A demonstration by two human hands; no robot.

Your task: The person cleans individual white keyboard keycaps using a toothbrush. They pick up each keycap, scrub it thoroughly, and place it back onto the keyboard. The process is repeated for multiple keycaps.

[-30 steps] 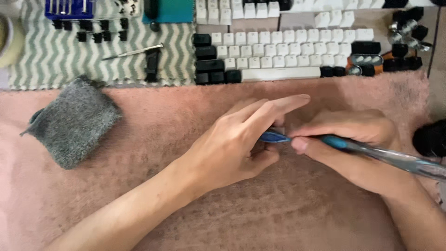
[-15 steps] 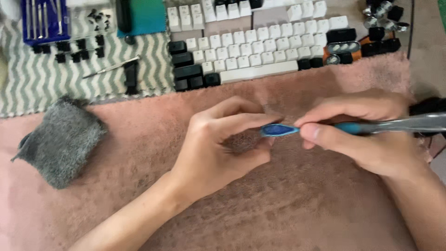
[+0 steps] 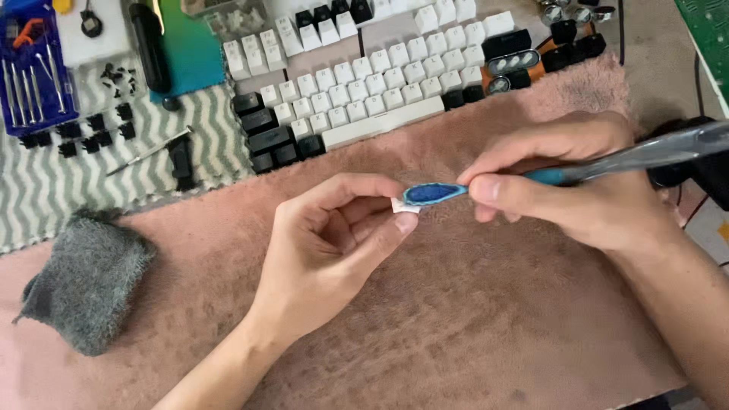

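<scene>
My left hand point(image 3: 330, 247) pinches a small white keycap point(image 3: 400, 205) between thumb and forefinger above the pink towel point(image 3: 456, 326). My right hand point(image 3: 566, 186) grips a toothbrush point(image 3: 607, 162) with a blue head and clear grey handle. The brush head lies on top of the keycap. Rows of white and black keycaps point(image 3: 364, 91) are laid out beyond the hands.
A grey cloth point(image 3: 87, 281) lies bunched at the left of the towel. A striped mat point(image 3: 91, 175) holds small black parts and a thin tool. A blue case of small screwdrivers point(image 3: 34, 72) sits at the far left. A black object point(image 3: 695, 167) is at the right.
The view has shifted, so the keycap rows now slant. My left fingers have curled more around the keycap, and the brush head stays against it.
</scene>
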